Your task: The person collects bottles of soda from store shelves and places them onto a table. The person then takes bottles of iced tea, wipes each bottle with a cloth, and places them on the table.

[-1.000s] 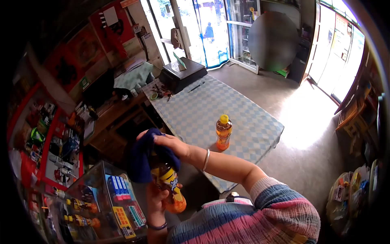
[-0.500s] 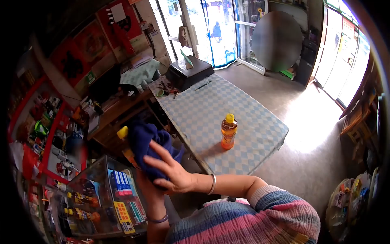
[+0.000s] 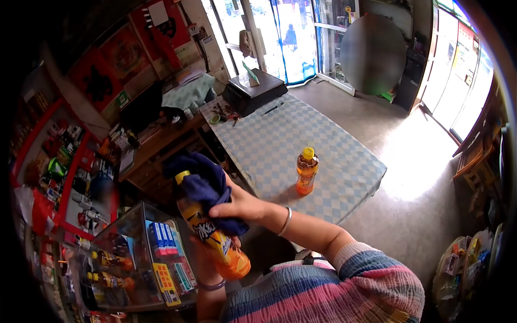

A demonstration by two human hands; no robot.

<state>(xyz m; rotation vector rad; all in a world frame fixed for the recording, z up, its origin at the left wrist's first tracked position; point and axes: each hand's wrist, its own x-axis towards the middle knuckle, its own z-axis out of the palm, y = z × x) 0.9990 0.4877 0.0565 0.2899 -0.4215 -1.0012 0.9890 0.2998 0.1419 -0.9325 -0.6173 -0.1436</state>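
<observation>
Seen from above, a person's two bare hands held an orange drink bottle [image 3: 212,237] and a dark blue cloth [image 3: 207,183] in front of a glass display case [image 3: 161,280]. The right hand [image 3: 242,204], above a silver bangle [image 3: 286,222], had moved: half a second earlier its fingers were spread over the cloth, which hid most of the bottle. At this moment the hand was partly closed on the cloth, thumb on the near side, other fingers mostly out of sight. The yellow cap [image 3: 182,176], the label and the orange base had come into view, so the cloth appeared to bear on the upper part and far side, leaving the lower front uncovered.

The left hand [image 3: 202,261] seemed curled round the lower bottle from behind, supporting it at a tilt, cap up and to the left; how tightly its fingers were closed could not be told.

A second bottle [image 3: 307,173], also yellow-capped, stood upright on the checked counter [image 3: 334,156], apart from both hands. Farther back on the counter lay a pen [image 3: 273,109], near a dark, flat-topped device [image 3: 256,89]
</observation>
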